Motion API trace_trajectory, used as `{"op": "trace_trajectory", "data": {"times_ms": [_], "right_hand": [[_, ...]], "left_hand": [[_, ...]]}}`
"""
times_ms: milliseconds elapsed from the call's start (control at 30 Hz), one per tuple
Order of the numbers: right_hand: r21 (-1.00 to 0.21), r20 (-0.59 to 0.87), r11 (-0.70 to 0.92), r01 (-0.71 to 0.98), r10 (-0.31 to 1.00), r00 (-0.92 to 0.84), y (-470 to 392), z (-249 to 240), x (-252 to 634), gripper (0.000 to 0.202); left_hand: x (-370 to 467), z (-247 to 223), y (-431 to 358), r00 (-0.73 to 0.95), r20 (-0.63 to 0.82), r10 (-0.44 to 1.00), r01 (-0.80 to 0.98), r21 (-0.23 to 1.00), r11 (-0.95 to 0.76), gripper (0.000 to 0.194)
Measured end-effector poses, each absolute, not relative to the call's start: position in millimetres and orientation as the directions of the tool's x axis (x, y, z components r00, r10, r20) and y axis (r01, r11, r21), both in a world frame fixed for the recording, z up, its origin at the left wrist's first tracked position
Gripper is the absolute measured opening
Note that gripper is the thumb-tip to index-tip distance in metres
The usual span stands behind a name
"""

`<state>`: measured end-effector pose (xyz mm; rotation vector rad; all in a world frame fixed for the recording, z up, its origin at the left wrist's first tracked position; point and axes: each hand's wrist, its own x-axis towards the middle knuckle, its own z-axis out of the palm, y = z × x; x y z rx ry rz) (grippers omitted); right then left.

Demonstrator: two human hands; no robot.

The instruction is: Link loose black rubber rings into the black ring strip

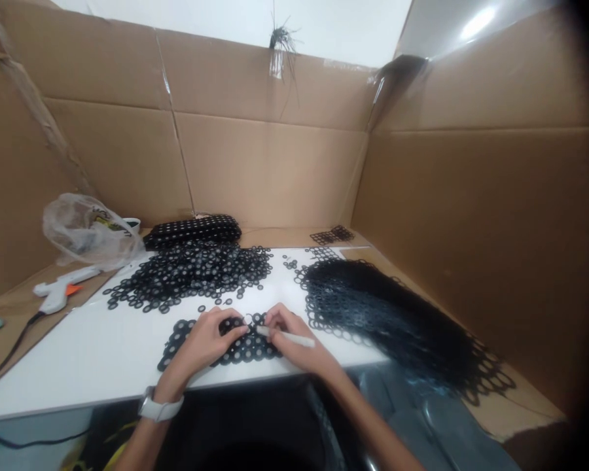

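Observation:
A panel of joined black rings point(177, 337) lies flat on the white board point(103, 366) near its front edge. My left hand point(211, 337) rests over the panel, thumb and forefinger closed toward each other at its upper middle; what they pinch is too small to make out. Held in my right hand point(292, 337) is a white pen-like tool point(294, 338), its tip pointing left at the panel close to my left fingertips. A small pale ring point(248, 319) shows between the two hands.
Loose black rings point(191, 271) are heaped behind the panel. A large dark ring mesh point(383, 307) spreads at right over the board's edge. At left are a white glue gun point(56, 294) with its cord and a plastic bag point(88, 232). A rolled mesh point(196, 229) lies behind.

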<state>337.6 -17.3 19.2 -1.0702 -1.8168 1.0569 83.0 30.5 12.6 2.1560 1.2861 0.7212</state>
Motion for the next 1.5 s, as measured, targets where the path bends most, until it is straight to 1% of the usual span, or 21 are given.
{"op": "trace_trajectory", "data": {"times_ms": [233,433,567,800,1067,1200,1500], "right_hand": [[-0.875,0.233,0.35,0.333,0.91,-0.343,-22,20,333,0.025],[-0.771,0.292,0.447,0.454,0.881,-0.372,-25,21,334,0.02],[-0.717,0.306,0.477,0.509,0.871,-0.385,-25,20,334,0.016],[-0.693,0.311,0.5,0.519,0.857,-0.411,-26,20,335,0.014],[-0.683,0.311,0.499,0.534,0.86,-0.405,-28,20,334,0.012],[-0.644,0.342,0.533,0.549,0.842,-0.417,-29,20,332,0.011],[-0.545,0.381,0.605,0.58,0.795,-0.472,-29,15,327,0.019]], "left_hand": [[83,9,31,0.393,0.196,0.898,0.609,0.677,-0.414,0.028],[82,9,29,0.4,0.194,0.896,0.616,0.666,-0.42,0.027],[83,12,27,0.422,0.197,0.885,0.604,0.667,-0.436,0.026],[85,15,26,0.436,0.189,0.88,0.574,0.695,-0.434,0.022],[85,15,25,0.436,0.205,0.876,0.593,0.667,-0.451,0.02],[85,14,25,0.437,0.215,0.873,0.591,0.663,-0.459,0.019],[85,15,24,0.439,0.204,0.875,0.571,0.689,-0.447,0.021]]}}
